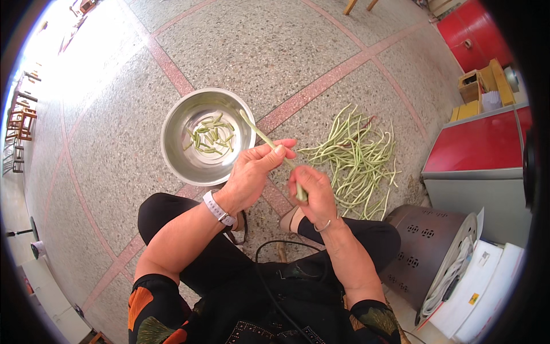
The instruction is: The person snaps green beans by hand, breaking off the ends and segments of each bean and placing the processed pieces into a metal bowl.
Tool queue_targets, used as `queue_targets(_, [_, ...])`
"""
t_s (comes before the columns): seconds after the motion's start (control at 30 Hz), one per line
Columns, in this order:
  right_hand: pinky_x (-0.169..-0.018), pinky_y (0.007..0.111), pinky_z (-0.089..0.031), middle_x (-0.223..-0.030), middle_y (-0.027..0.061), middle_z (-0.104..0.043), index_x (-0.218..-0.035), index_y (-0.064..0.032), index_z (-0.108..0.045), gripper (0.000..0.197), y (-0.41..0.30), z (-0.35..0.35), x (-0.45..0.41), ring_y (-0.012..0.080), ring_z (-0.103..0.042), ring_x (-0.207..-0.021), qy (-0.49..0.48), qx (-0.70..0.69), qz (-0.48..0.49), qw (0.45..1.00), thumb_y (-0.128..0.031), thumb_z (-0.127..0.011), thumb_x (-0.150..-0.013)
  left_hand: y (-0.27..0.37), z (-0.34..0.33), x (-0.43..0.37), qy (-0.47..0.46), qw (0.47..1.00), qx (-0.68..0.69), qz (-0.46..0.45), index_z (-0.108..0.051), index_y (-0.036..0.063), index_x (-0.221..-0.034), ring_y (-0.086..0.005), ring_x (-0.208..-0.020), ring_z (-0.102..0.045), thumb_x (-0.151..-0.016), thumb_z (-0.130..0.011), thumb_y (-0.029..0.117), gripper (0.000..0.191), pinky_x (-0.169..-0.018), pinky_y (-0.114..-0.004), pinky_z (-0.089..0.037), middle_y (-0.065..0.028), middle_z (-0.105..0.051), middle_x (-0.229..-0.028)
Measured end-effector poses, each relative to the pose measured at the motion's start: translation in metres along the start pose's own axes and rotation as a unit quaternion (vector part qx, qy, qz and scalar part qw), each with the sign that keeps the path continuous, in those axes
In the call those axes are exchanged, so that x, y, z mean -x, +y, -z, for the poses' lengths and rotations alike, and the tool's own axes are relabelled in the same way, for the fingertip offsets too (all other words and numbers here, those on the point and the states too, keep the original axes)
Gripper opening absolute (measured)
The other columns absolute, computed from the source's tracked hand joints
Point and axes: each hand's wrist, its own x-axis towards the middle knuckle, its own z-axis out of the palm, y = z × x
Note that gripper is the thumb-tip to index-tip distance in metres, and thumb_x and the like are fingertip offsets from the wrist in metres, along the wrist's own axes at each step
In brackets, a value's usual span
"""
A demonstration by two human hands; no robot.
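Note:
Both hands grip one long green bean stretched slantwise before me. My left hand pinches it near the middle between thumb and fingers, and the bean's far end reaches over the rim of a stainless steel basin. Lower on the same bean, my right hand is closed around it, with its thick end showing below the fingers. Short cut bean pieces are scattered on the basin's bottom. To the right, a loose heap of long beans lies on the floor.
A perforated metal drum stands by my right knee, with white boxes beside it. Behind it is a red and grey cabinet. A black cable runs down over my lap. Wooden stools stand far left.

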Motion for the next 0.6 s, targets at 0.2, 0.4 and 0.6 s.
queue_targets(0.2, [-0.04, 0.021, -0.029, -0.067, 0.0006, -0.053, -0.086, -0.0058, -0.057, 0.027, -0.01, 0.028, -0.019, 0.0042, -0.038, -0.044, 0.087, -0.096, 0.043, 0.991, -0.028, -0.052, -0.101, 0.004, -0.006, 0.0, -0.002, 0.999, -0.027, -0.034, -0.072, 0.004, -0.101, -0.0175, -0.119, -0.05, -0.1, -0.056, 0.022, 0.024, -0.101, -0.036, -0.035, -0.0124, -0.056, -0.136])
queue_targets(0.4, [-0.047, 0.016, -0.033, -0.078, 0.0017, -0.064, -0.104, -0.0031, -0.063, 0.026, -0.017, 0.001, -0.008, 0.0033, -0.052, -0.063, -0.043, -0.018, 0.001, 0.999, -0.027, -0.065, -0.095, -0.001, -0.006, 0.002, -0.032, 0.997, -0.062, 0.036, -0.068, 0.0011, -0.117, -0.0137, -0.112, -0.054, -0.1, -0.056, 0.024, 0.031, -0.097, -0.032, -0.04, -0.0096, -0.058, -0.133])
queue_targets(0.6, [-0.049, 0.019, -0.034, -0.08, 0.0016, -0.064, -0.108, -0.0031, -0.064, 0.024, -0.007, 0.017, -0.006, 0.0036, -0.051, -0.062, -0.083, 0.148, 0.002, 0.985, -0.024, -0.061, -0.095, 0.0, 0.003, -0.005, 0.033, 0.999, -0.042, -0.008, -0.07, 0.001, -0.107, -0.0137, -0.105, -0.056, -0.097, -0.061, 0.023, 0.025, -0.093, -0.033, -0.044, -0.0053, -0.063, -0.122])
